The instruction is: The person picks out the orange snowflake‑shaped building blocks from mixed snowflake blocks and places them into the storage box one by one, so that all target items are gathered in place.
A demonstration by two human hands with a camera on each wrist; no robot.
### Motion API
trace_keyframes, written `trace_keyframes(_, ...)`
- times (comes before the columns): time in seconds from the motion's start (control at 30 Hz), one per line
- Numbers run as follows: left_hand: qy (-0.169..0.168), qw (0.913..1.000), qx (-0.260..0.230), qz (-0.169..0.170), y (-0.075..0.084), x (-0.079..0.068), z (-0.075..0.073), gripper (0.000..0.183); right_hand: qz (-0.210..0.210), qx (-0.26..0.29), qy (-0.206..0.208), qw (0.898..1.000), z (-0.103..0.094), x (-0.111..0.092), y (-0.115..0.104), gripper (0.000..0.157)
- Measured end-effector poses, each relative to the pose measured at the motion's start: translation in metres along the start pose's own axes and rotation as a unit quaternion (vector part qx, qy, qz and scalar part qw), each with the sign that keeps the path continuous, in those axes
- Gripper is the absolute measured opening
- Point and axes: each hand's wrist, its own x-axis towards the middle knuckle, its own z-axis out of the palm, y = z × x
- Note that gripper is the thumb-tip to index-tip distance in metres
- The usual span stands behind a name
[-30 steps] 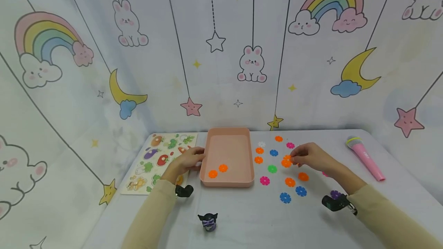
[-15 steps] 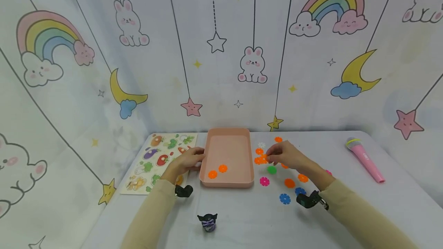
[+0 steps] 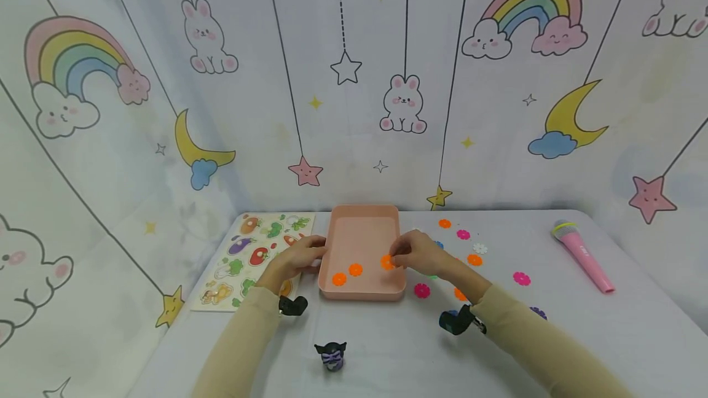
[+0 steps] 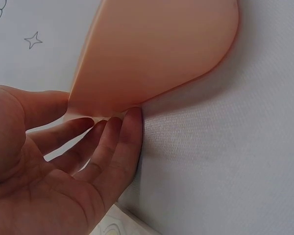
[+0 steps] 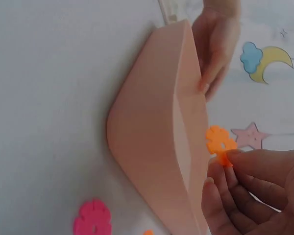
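Observation:
My right hand (image 3: 417,252) pinches an orange interlocking snowflake disc (image 5: 218,139) between thumb and fingertips, over the right side of the pink tray (image 3: 365,232). Two orange discs (image 3: 356,269) lie inside that tray, near its front left. At the tray's left wall is my left hand (image 3: 301,257); in the left wrist view its thumb is on the rim and its fingers curl against the lower edge. More discs lie on the table right of the tray, among them a pink disc (image 3: 422,290) and a white disc (image 3: 480,249); my right hand and forearm hide some.
A vegetable picture board (image 3: 260,255) lies left of the tray, partly under my left arm. A small dark figurine (image 3: 332,356) stands near the front, and a pink toy microphone (image 3: 586,257) lies at the right. Behind the table hangs a patterned cloth (image 3: 343,121).
My right hand has moved left with the orange disc, from among the scattered discs to over the tray's right side. My left hand has stayed at the tray's left wall.

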Motion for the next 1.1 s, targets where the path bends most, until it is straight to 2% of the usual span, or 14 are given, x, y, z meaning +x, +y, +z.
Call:
trace_keyframes(0.2, -0.004, 1.0000, 0.000, -0.001, -0.001, -0.001, 0.000, 0.048, -0.004, -0.046, 0.003, 0.999, 0.024, 0.015, -0.004, 0.003)
trace_keyframes(0.37, -0.008, 1.0000, 0.002, 0.000, -0.002, 0.000, 0.000, 0.049, -0.001, -0.060, 0.000, 0.998, 0.041, 0.023, -0.007, 0.006)
trace_keyframes(0.53, -0.007, 1.0000, -0.004, -0.002, -0.001, 0.000, 0.000, 0.049, -0.021, -0.092, -0.006, 0.995, 0.053, 0.029, -0.005, 0.007)
trace_keyframes(0.8, -0.012, 0.9999, -0.005, 0.002, 0.000, 0.001, -0.003, 0.049, -0.024, -0.151, -0.018, 0.988, 0.061, 0.033, -0.006, 0.006)
trace_keyframes(1.1, -0.012, 0.9999, 0.003, 0.003, 0.000, 0.000, -0.003, 0.049, 0.005, -0.162, -0.027, 0.986, 0.062, 0.033, -0.012, 0.005)
